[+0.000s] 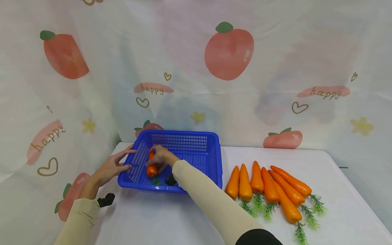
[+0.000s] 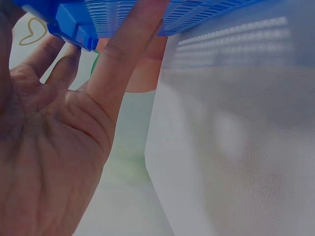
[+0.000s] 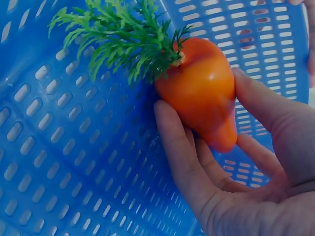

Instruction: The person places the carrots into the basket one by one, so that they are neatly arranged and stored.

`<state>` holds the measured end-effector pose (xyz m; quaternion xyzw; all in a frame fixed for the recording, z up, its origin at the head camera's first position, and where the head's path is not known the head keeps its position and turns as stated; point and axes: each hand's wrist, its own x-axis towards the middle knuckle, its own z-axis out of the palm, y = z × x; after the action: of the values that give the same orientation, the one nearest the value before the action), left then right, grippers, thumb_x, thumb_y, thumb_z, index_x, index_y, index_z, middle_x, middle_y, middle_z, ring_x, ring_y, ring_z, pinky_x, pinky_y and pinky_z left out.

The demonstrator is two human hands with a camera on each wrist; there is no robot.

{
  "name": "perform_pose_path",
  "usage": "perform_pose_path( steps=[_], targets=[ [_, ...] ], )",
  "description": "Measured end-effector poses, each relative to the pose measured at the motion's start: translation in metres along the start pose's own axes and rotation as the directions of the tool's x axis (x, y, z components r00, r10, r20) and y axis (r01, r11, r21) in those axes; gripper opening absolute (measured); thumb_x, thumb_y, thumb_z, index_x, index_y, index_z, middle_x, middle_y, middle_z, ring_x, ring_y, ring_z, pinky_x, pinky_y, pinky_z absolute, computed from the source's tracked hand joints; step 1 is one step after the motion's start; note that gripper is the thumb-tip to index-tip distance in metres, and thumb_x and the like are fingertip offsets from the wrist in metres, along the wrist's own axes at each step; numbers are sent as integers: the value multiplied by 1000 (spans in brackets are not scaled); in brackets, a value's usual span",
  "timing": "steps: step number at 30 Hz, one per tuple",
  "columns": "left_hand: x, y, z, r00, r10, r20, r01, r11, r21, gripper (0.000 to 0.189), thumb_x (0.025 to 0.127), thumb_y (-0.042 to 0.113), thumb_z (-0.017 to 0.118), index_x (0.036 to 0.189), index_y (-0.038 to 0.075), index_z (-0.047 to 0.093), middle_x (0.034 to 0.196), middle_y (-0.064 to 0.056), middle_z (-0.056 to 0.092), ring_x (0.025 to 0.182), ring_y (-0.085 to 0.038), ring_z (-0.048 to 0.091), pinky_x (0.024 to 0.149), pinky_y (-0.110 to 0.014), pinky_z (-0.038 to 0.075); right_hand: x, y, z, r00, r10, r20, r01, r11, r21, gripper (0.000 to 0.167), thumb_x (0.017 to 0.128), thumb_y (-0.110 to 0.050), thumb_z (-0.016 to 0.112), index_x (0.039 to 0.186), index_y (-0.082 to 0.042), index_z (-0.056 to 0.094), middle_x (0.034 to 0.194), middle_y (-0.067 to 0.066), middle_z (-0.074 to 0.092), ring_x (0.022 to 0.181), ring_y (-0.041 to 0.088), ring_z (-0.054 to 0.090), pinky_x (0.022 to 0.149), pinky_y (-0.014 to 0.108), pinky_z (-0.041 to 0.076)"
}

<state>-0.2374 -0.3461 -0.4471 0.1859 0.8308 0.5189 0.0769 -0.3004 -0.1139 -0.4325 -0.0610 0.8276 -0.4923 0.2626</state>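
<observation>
An orange toy carrot (image 3: 202, 88) with a feathery green top (image 3: 123, 37) is in the blue plastic basket (image 1: 196, 190), along its left side. My right hand (image 1: 162, 156) reaches into the basket and pinches this carrot between thumb and fingers. In the right wrist view the right hand (image 3: 246, 182) has its fingers on one side and its thumb (image 3: 256, 96) on the other. At the basket's left rim, my left hand (image 1: 111, 166) touches with outstretched fingers and thumb. The left wrist view has the left hand (image 2: 64, 113) below the basket's edge, palm showing.
Several orange carrots (image 1: 269, 190) with green tops lie fanned out on the white table (image 1: 337, 190), right of the basket. A patterned cloth (image 1: 190, 51) hangs behind the table and along its left side. Dark wrist gear (image 1: 106, 200) is at the left sleeve.
</observation>
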Motion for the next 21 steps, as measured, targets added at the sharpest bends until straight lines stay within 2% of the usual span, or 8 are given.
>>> perform_pose_path(
  steps=[8, 11, 16, 19, 21],
  targets=[
    [0, 0, 1, 1000, 9, -2, -9, 1000, 4, 59, 99, 10, 65, 154, 5, 44, 172, -12, 11, 152, -54, 10, 112, -74, 23, 6, 4, 1, 1000, 6, 9, -6, 1000, -21, 66, 84, -9, 85, 143, -12, 55, 109, 15, 61, 87, 33, 68, 67, 50, 63],
    [0, 1, 1, 1000, -3, 3, 3, 1000, -5, 60, 99, 12, 65, 154, 6, 43, 173, -10, 10, 151, -56, 11, 108, -73, 32, 5, 5, -1, 1000, 7, 18, -7, 999, -31, 67, 84, -12, 86, 144, -12, 55, 110, 15, 60, 85, 34, 68, 69, 50, 63],
    [0, 1, 2, 1000, -18, 8, 19, 1000, -21, 61, 99, 13, 65, 155, 6, 42, 173, -10, 8, 149, -60, 12, 101, -71, 43, -2, 3, -6, 997, -6, 75, 11, 997, -74, 69, 88, -19, 83, 149, -13, 49, 115, 16, 59, 91, 38, 69, 72, 52, 63],
    [-1, 1, 1, 1000, -24, 8, 24, 999, -21, 60, 99, 12, 65, 155, 7, 42, 173, -10, 8, 148, -61, 12, 100, -70, 46, -7, 1, -13, 991, -25, 129, 41, 992, -121, 71, 91, -23, 80, 152, -13, 44, 123, 18, 58, 97, 41, 69, 73, 52, 63],
    [-1, 2, 0, 999, -33, 8, 33, 999, -24, 60, 100, 12, 65, 155, 8, 42, 173, -10, 8, 148, -61, 13, 99, -68, 48, -11, -1, -20, 984, -44, 175, 73, 984, -161, 73, 93, -25, 78, 155, -14, 41, 135, 19, 54, 100, 42, 69, 74, 52, 63]
  ],
)
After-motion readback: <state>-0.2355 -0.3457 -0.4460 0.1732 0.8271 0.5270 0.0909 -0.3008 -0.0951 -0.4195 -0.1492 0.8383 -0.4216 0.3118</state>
